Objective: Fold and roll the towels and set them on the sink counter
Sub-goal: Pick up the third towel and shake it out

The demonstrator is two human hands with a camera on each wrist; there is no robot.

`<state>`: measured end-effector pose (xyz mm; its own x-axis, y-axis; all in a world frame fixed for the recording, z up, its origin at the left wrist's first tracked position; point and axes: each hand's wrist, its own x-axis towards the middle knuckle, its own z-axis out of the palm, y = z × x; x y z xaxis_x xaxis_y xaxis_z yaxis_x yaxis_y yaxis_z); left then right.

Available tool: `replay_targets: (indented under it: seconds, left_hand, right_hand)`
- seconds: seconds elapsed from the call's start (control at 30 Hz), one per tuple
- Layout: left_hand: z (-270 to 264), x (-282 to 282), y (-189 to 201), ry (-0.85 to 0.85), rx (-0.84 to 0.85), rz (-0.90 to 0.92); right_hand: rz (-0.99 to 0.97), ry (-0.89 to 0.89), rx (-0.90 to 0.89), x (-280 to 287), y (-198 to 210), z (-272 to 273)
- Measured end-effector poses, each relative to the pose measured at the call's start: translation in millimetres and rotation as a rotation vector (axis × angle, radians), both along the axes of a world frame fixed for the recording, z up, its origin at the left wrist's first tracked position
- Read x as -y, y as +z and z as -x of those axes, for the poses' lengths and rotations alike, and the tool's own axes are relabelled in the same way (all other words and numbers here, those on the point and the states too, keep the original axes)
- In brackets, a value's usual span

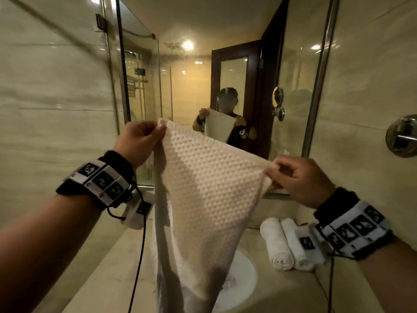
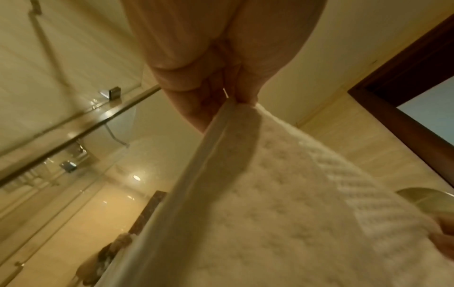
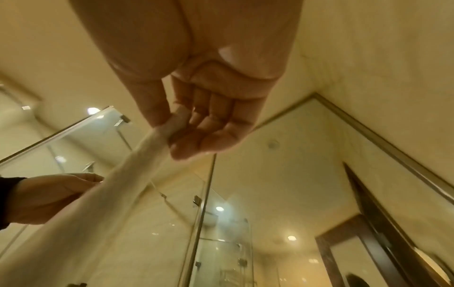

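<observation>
A white waffle-weave towel (image 1: 203, 199) hangs spread in the air above the sink basin (image 1: 243, 274). My left hand (image 1: 140, 141) pinches its upper left corner, and my right hand (image 1: 295, 177) pinches the upper right corner, which sits lower. In the left wrist view the thumb and fingers of the left hand (image 2: 236, 97) clamp the towel (image 2: 270, 194) hem. In the right wrist view the right hand (image 3: 181, 128) pinches the towel (image 3: 98, 203) edge, with the left hand (image 3: 49, 198) at the far end. Two rolled white towels (image 1: 286, 245) lie on the counter (image 1: 112, 279) at the right.
A large mirror (image 1: 225, 86) faces me and reflects a person holding the towel. A glass shower screen (image 1: 135, 86) stands at the left. A round metal wall fitting (image 1: 401, 136) juts from the right wall. A cable (image 1: 140, 256) dangles from my left wristband over the counter.
</observation>
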<state>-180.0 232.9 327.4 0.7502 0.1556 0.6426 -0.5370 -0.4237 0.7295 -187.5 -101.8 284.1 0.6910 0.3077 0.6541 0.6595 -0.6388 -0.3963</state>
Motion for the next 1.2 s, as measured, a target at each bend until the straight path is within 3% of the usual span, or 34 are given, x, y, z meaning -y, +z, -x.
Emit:
replay_targets:
  seconds: [0.1, 0.27, 0.47, 0.63, 0.9, 1.2]
  left_hand:
    - [9, -19, 4, 0.133, 0.041, -0.089]
    - [22, -45, 15, 0.223, -0.063, -0.237]
    - [44, -68, 26, 0.147, -0.068, -0.025]
    - [60, -76, 34, 0.065, -0.053, 0.104]
    - [71, -110, 43, 0.166, 0.000, 0.080]
    - [5, -188, 9, 0.357, -0.150, 0.029]
  right_hand:
    - [0.059, -0.011, 0.184, -13, 45, 18]
    - [0.138, -0.034, 0.193, -39, 92, 15]
    - [0.114, -0.011, 0.235, -59, 118, 17]
    - [0.094, 0.023, 0.261, -68, 121, 20]
    - [0.032, 0.123, 0.157, -103, 110, -1]
    - [0.118, 0.150, -0.004, -195, 70, -90]
